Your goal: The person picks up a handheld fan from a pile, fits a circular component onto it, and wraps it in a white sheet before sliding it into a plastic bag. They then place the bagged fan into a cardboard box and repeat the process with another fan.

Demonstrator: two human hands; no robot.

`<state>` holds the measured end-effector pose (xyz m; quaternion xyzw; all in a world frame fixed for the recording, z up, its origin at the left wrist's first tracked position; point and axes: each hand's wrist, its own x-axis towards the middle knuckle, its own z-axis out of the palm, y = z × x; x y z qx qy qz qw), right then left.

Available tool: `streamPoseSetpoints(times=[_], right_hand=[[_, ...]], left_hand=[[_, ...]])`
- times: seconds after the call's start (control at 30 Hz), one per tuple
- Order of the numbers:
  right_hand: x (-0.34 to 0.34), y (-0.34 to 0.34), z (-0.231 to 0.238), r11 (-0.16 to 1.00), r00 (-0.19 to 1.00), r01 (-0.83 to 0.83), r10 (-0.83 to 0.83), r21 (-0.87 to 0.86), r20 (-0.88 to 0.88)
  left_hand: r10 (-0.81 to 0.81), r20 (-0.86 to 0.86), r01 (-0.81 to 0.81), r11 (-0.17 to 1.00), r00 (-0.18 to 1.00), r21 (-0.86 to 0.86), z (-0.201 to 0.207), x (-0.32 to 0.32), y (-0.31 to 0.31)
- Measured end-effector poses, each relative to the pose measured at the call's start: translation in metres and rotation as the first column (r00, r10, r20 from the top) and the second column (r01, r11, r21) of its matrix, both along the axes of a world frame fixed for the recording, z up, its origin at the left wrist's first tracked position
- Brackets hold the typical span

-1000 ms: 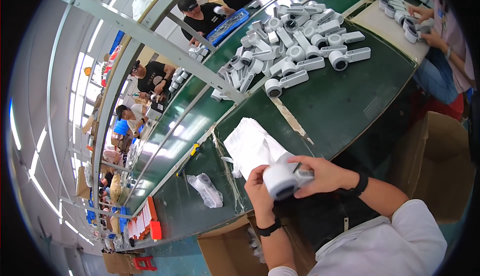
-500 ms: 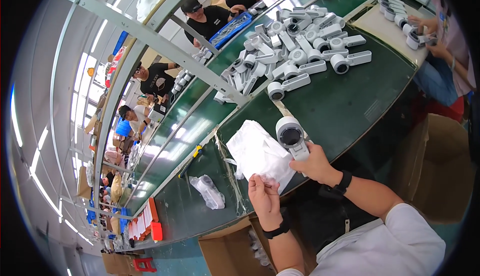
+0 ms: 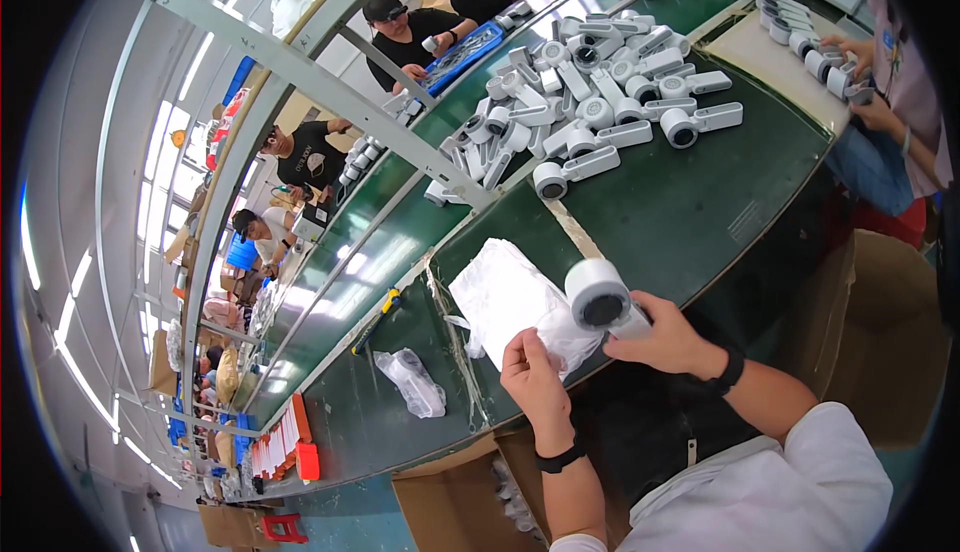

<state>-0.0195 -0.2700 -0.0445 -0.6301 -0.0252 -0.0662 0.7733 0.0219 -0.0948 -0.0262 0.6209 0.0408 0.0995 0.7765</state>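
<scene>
My right hand (image 3: 665,337) is closed around the handle of a white-and-grey handheld fan (image 3: 598,294), its round head with a dark recessed face tilted toward me. My left hand (image 3: 537,382) pinches the near edge of a thin clear plastic bag (image 3: 572,350), whose outline is hard to make out. Under and beyond these fingers lies a stack of white plastic bags (image 3: 495,292) on the green tabletop. The fan's head hangs just over the right side of that stack. One fan inside a clear bag (image 3: 412,384) lies to the left.
A large heap of similar fans (image 3: 590,102) covers the table's far side. A yellow-handled tool (image 3: 378,317) lies left, near orange boxes (image 3: 285,442). A metal frame post (image 3: 370,132) crosses above. Cardboard boxes (image 3: 450,497) stand below the edge. Co-workers (image 3: 870,82) sit nearby.
The fan in my right hand has moved slightly right and nearer, and its head has turned. My left hand has shifted slightly right and up along the bags.
</scene>
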Motion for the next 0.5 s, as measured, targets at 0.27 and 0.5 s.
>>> streamPoseSetpoints(times=[0.27, 0.5], right_hand=[[-0.009, -0.053, 0.045, 0.658, 0.879, -0.462, 0.426, -0.594, -0.213], [0.022, -0.049, 0.041, 0.588, 0.744, -0.666, 0.568, -0.460, -0.352]], left_hand=[[-0.092, 0.020, 0.088, 0.987, 0.996, 0.133, 0.010, -0.002, -0.006], [-0.263, 0.037, 0.245, 0.934, 0.964, 0.260, 0.005, 0.001, 0.017]])
